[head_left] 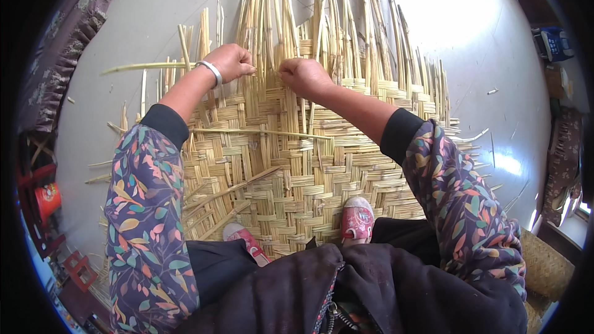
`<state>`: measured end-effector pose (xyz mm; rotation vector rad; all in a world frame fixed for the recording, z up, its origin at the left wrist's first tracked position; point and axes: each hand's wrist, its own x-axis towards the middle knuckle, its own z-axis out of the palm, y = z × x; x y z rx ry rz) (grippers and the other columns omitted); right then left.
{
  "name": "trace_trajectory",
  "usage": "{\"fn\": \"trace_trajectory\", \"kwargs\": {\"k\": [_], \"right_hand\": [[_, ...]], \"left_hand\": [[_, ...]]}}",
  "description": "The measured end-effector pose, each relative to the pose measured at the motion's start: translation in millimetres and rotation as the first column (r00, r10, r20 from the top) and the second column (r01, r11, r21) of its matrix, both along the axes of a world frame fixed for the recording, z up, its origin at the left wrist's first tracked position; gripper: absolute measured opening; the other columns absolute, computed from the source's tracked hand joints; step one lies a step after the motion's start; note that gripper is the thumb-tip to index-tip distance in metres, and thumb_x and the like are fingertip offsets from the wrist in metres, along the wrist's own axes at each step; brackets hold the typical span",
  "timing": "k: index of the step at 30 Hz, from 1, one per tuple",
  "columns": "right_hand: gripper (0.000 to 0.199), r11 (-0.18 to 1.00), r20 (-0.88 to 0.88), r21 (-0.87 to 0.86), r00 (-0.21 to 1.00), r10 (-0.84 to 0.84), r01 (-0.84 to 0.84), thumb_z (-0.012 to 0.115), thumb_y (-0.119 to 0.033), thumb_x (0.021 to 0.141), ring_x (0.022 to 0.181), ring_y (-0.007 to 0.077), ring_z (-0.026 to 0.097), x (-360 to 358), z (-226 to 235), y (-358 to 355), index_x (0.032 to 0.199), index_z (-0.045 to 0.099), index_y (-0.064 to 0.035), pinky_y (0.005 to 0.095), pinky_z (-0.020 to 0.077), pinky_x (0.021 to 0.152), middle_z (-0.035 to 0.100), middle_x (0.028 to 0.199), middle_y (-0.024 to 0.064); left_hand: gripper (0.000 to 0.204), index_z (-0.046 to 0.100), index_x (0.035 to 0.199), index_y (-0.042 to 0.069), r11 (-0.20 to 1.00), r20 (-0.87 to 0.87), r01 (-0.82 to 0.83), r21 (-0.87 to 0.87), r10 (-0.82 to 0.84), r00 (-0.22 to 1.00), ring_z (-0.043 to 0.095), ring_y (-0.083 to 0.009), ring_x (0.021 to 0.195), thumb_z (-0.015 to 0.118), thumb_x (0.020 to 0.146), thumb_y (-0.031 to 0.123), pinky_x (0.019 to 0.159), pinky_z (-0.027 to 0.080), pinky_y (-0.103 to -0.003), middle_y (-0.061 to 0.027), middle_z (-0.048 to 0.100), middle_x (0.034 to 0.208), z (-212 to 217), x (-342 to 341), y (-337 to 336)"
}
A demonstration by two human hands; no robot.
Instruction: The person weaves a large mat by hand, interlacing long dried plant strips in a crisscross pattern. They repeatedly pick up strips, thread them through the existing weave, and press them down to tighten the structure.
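A half-woven mat (291, 173) of pale reed strips lies flat on the floor under me. Its far edge ends in many loose upright strips (322, 18). My left hand (230, 62), with a silver bangle on the wrist, is closed on strips at the weaving edge; a long strip (145, 67) runs out to the left from it. My right hand (304, 75) is fisted on strips just beside it. Both feet in red shoes (357, 218) rest on the woven part.
A single loose strip (260, 131) lies across the mat below my hands. Grey glossy floor (482, 55) surrounds the mat, with a few reed scraps on it. A patterned cloth edge (62, 55) runs along the left. Red objects (48, 198) sit at lower left, and a woven basket (547, 266) sits at lower right.
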<state>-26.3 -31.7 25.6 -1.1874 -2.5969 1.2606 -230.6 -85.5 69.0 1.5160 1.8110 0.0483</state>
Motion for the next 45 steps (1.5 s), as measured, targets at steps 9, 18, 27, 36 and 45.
{"fn": "trace_trajectory", "kwargs": {"k": [9, 18, 27, 36, 45], "right_hand": [[0.017, 0.947, 0.141, 0.235, 0.972, 0.189, -0.219, 0.049, -0.010, 0.086, 0.085, 0.0290, 0.061, 10.2, -4.8, -9.5, 0.099, 0.058, -0.0088, 0.0395, 0.0508, 0.076, 0.054, 0.102, 0.0103], [0.023, 0.879, 0.222, 0.188, 0.891, 0.397, -0.439, 0.051, -0.005, 0.082, 0.085, 0.0286, 0.062, 19.0, -4.2, -4.0, 0.103, 0.059, -0.0091, 0.0378, 0.0525, 0.076, 0.054, 0.107, 0.0107], [0.021, 0.816, 0.347, 0.136, 0.798, 0.492, -0.562, 0.046, -0.003, 0.085, 0.093, 0.0301, 0.061, 11.3, 21.7, -3.9, 0.099, 0.061, -0.0079, 0.0394, 0.0507, 0.083, 0.052, 0.118, 0.0135], [0.015, 0.781, 0.350, 0.212, 0.792, 0.501, -0.588, 0.044, -0.001, 0.087, 0.081, 0.0239, 0.063, -29.9, 36.3, -12.6, 0.092, 0.057, -0.0026, 0.0356, 0.0537, 0.071, 0.060, 0.096, 0.0121], [0.026, 0.915, 0.109, 0.115, 0.921, 0.374, -0.386, 0.056, -0.033, 0.087, 0.089, 0.0260, 0.059, -69.8, 7.9, -37.4, 0.098, 0.059, -0.0101, 0.0402, 0.0481, 0.082, 0.057, 0.101, 0.0102]], "left_hand": [[0.024, 0.062, 0.075, 0.004, 0.999, -0.205, -0.006, -0.053, -0.005, 0.979, 0.058, -0.0275, 0.067, 0.067, 0.079, 0.028, 0.065, 0.046, -0.038, -0.0137, 0.062, 0.071, -17.6, 14.9, -21.3], [0.019, 0.066, 0.092, 0.007, 0.982, -0.464, 0.147, -0.118, -0.185, 0.867, 0.062, -0.0304, 0.091, 0.054, 0.085, 0.020, 0.081, 0.049, -0.042, -0.0133, 0.066, 0.095, -9.0, 47.6, -25.5], [0.017, 0.068, 0.085, 0.007, 0.957, -0.642, 0.230, -0.178, -0.289, 0.710, 0.066, -0.0250, 0.079, 0.056, 0.085, 0.020, 0.067, 0.053, -0.035, -0.0107, 0.068, 0.084, 47.3, 43.5, -39.5], [0.013, 0.069, 0.080, 0.010, 0.967, -0.776, 0.222, -0.122, -0.232, 0.587, 0.066, -0.0249, 0.079, 0.057, 0.077, 0.007, 0.064, 0.054, -0.035, -0.0094, 0.068, 0.085, 91.2, 17.2, -79.0], [0.009, 0.066, 0.076, 0.009, 0.894, -0.854, 0.402, 0.196, -0.046, 0.518, 0.065, -0.0233, 0.075, 0.057, 0.076, 0.009, 0.064, 0.051, -0.035, -0.0086, 0.067, 0.079, 121.2, -3.7, -109.2]]}}
